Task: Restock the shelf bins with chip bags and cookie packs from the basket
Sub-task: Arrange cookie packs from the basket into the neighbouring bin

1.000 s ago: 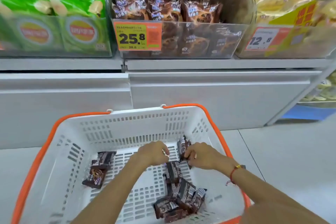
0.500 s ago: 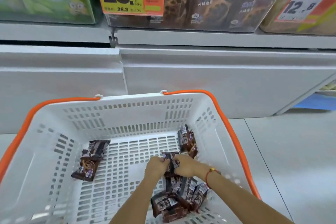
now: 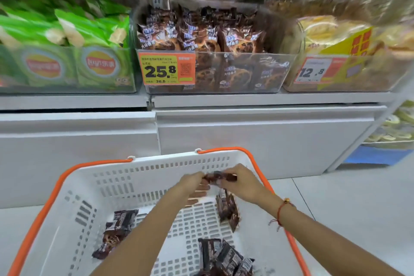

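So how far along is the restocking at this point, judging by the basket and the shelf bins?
Done: the clear cookie bin already looks well stocked, as does the green chip box. In hand: both the left hand and right hand hold a few brown cookie packs, raised over the white basket. Left: loose packs on the basket floor, at left, by the right wall and a near pile.
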Demonstrator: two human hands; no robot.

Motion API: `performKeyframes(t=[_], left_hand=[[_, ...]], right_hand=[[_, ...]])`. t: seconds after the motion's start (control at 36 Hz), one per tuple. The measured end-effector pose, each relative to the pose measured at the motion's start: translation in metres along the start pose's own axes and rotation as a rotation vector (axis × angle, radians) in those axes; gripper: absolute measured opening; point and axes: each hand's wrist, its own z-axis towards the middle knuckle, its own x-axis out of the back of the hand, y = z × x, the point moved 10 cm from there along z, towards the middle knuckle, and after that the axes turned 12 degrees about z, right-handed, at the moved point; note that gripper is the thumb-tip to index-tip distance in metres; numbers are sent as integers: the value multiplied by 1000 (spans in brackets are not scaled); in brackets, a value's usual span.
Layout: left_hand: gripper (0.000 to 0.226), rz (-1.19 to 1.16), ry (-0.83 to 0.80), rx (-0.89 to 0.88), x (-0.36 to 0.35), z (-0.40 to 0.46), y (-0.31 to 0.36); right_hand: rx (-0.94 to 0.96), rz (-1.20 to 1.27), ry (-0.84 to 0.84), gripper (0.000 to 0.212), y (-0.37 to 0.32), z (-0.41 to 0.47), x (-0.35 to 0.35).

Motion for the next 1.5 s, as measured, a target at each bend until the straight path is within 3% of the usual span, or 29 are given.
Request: performKeyframes(t=[0.11,0.28,0.44,0.58,0.67,0.75,0.86,0.92,1.06,1.17,1.28,1.39,1.5], left_hand=[[18,30,49,-165,9,-27,45],[35,22,-46,-368,13,-68,97],[29,-16,76,-517,34,-104,137],[7,229,83,-561,33,-124,154],[26,273,133,-579,37,-132,166],[43,245,116,-655,38,-148,186],[18,356,163,-801,41,-173,217],[17,373,176,-867,41,-183,227],[28,188,278,-865,56,-191,241],[25,18,222,-812,55,-190,244],[17,99,151,-785,52,-191,251],[46,164,91,-824,54,-197,270],[33,341,74,-860,48,-206,299]], right_hand=[[-117,210,38,29,-23,-10,40],[-119,369,113,16,-64,-23,83],[-101,530,179,35,-99,-43,108],[-1,663,297,43,-122,-53,131],[39,623,270,47,-141,-56,139],[68,431,204,47,-160,-58,141],[72,337,167,59,-175,-59,140],[93,355,192,59,-182,-60,144],[118,515,263,50,-185,-64,156],[131,679,280,39,-187,-67,164],[184,705,341,33,-195,-71,183],[206,616,356,27,-205,-70,201],[257,546,341,25,-217,-61,216]])
